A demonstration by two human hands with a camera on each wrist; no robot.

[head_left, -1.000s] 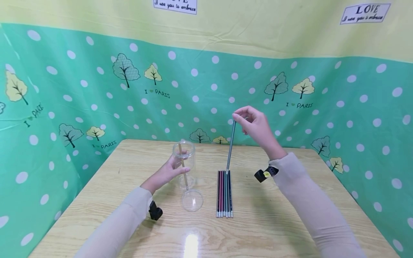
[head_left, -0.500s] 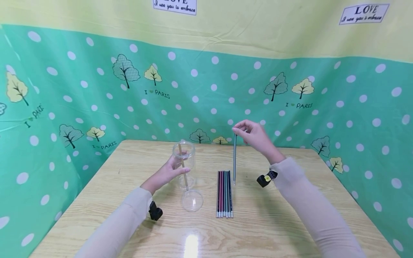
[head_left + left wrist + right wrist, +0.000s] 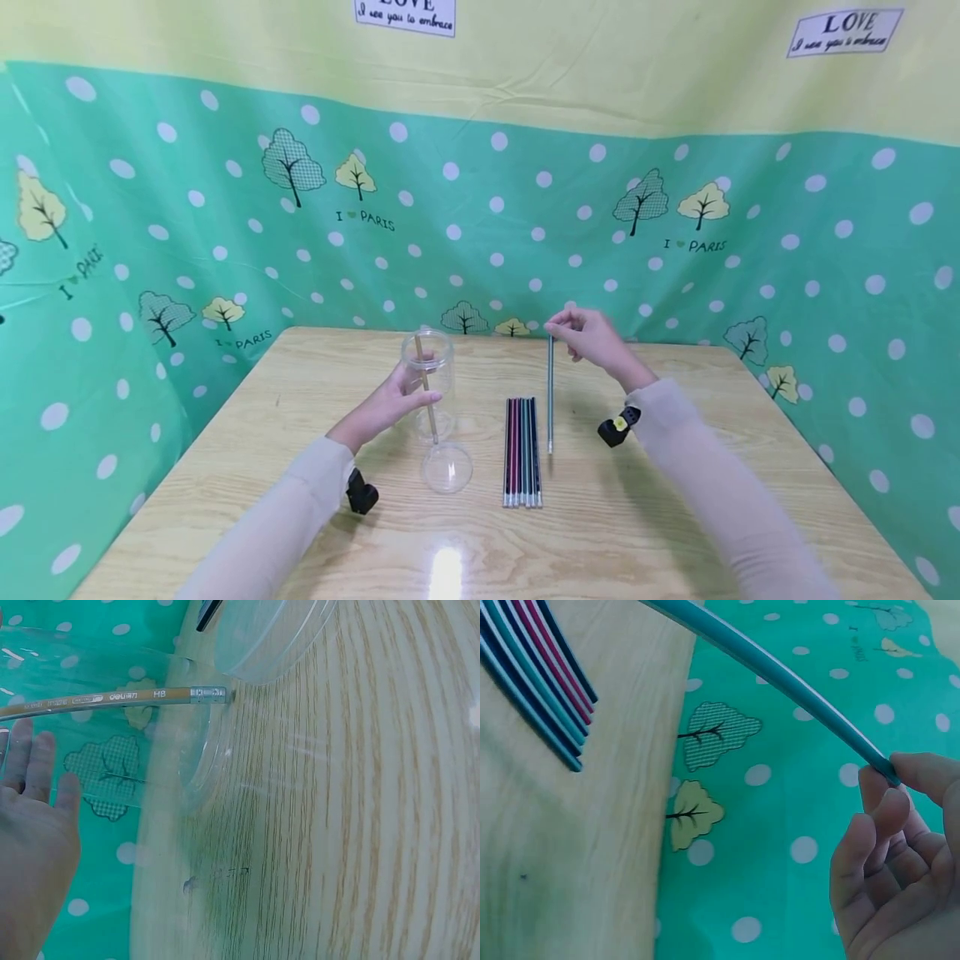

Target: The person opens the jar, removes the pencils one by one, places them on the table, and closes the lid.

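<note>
My left hand [image 3: 386, 410] holds a clear jar [image 3: 444, 379] upright, its open mouth at the top. A gold pencil [image 3: 426, 383] leans in the jar, eraser end down; the left wrist view shows "HB" on the pencil [image 3: 142, 697]. Between thumb and fingers, my right hand [image 3: 592, 337] pinches a teal pencil [image 3: 551, 392] by its upper end. This pencil hangs nearly vertical, eraser end low, just right of a row of several pencils [image 3: 522, 450] in dark, red and teal colours. In the right wrist view the teal pencil [image 3: 780, 679] runs down to my fingertips.
A clear round lid [image 3: 447, 468] lies on the wooden table [image 3: 360, 533] in front of the jar, left of the pencil row. Behind the table's far edge hangs a green and yellow curtain [image 3: 495, 217]. It also runs along both sides.
My right hand has come down and slightly right with the teal pencil, whose lower end has moved from above the row to the row's right side. The left hand and jar have stayed put.
</note>
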